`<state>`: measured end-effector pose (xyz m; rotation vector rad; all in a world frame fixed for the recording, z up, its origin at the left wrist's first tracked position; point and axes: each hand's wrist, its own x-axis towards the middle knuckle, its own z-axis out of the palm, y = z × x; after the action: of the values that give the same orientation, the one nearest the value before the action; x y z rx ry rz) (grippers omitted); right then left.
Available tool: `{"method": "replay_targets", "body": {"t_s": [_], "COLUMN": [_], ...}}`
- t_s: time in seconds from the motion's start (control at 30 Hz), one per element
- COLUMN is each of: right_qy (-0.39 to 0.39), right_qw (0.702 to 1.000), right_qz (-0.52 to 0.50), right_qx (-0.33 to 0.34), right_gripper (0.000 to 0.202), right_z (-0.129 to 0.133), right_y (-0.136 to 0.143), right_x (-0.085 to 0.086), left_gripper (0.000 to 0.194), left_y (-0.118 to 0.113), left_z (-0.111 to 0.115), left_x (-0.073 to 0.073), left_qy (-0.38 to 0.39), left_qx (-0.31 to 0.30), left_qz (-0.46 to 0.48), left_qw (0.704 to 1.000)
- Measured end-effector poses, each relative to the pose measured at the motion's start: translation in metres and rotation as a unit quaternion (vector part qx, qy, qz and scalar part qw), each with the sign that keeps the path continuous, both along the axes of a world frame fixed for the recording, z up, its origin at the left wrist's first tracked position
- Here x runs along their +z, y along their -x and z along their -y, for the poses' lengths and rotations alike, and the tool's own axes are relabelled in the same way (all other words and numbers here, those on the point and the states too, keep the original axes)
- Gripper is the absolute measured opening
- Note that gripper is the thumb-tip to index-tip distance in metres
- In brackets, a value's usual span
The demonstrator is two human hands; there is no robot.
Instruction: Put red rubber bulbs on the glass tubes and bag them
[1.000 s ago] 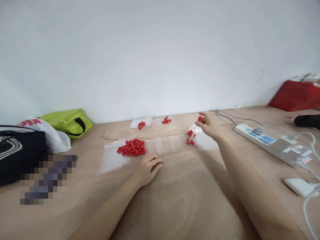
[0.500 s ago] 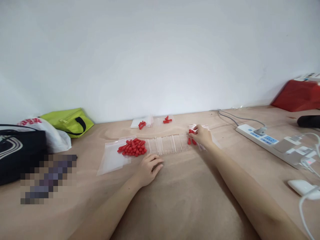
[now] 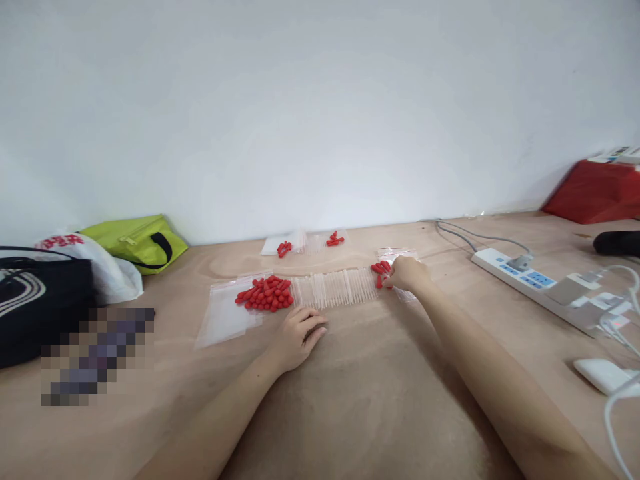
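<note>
My right hand (image 3: 406,274) reaches to the small group of red rubber dropper bulbs (image 3: 380,268) at the right, which lies on a clear zip bag (image 3: 409,295). Its fingertips are closed on one red bulb, mostly hidden behind them. My left hand (image 3: 299,337) rests on the table with its fingers loosely spread and nothing in them. Just beyond it is a row of thin clear tubes (image 3: 334,289), laid side by side. A large heap of red bulbs (image 3: 267,293) sits at the row's left end, partly on clear zip bags (image 3: 223,319).
Two more bags with a few red bulbs (image 3: 285,249) lie near the wall. A power strip (image 3: 510,272) with plugs and cables stands at the right, near a white charger (image 3: 603,375). At the left are a green bag (image 3: 135,241), a white plastic bag and a black bag (image 3: 45,320).
My right hand has moved slightly toward me, from the upper bulbs of the right group to the lower ones. Several upper bulbs now lie in view together. My left hand stays still.
</note>
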<state>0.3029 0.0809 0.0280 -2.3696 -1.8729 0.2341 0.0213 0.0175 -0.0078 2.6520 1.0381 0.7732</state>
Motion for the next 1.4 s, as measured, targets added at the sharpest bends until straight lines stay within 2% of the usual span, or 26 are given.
{"method": "replay_targets", "body": {"t_s": [0.23, 0.4, 0.5, 0.6, 0.73, 0.87, 0.93, 1.03, 1.2, 1.4], "right_qy": [-0.014, 0.01, -0.015, -0.037, -0.04, -0.139, -0.184, -0.214, -0.216, -0.214], "right_qw": [1.0, 0.999, 0.99, 0.963, 0.938, 0.924, 0.912, 0.896, 0.884, 0.88], "right_qz": [0.018, -0.038, -0.119, -0.196, -0.169, -0.1, -0.113, -0.173, -0.226, -0.245], "right_qx": [-0.009, 0.009, 0.072, 0.179, 0.301, 0.34, 0.35, 0.347, 0.347, 0.346], "right_gripper": [0.016, 0.011, 0.012, 0.012, 0.014, 0.002, 0.006, 0.013, 0.015, 0.015], "right_z": [0.0, 0.003, 0.01, 0.025, 0.053, 0.072, 0.076, 0.077, 0.075, 0.071], "right_y": [-0.002, -0.008, -0.005, 0.011, 0.039, 0.047, 0.046, 0.044, 0.045, 0.045], "right_x": [-0.005, 0.008, 0.021, 0.025, 0.006, -0.022, -0.033, -0.046, -0.053, -0.053], "left_gripper": [0.017, 0.017, 0.017, 0.017, 0.016, 0.015, 0.013, 0.013, 0.031, 0.028], "left_y": [0.001, 0.001, 0.001, 0.002, 0.001, -0.013, -0.029, -0.06, -0.101, -0.111], "left_z": [0.0, 0.0, -0.001, -0.001, 0.0, -0.007, -0.018, -0.039, -0.068, -0.075], "left_x": [0.0, 0.0, -0.001, -0.003, -0.001, 0.008, 0.014, 0.02, 0.019, 0.016], "left_qy": [0.005, 0.0, -0.003, -0.001, -0.022, -0.097, -0.095, -0.05, 0.005, -0.006], "left_qx": [0.0, 0.0, 0.001, -0.003, 0.011, 0.141, 0.197, 0.26, 0.32, 0.337], "left_qz": [-0.002, 0.0, 0.001, 0.001, 0.004, 0.024, 0.005, -0.038, -0.119, -0.156], "left_qw": [1.0, 1.0, 1.0, 1.0, 1.0, 0.985, 0.976, 0.964, 0.94, 0.928]}}
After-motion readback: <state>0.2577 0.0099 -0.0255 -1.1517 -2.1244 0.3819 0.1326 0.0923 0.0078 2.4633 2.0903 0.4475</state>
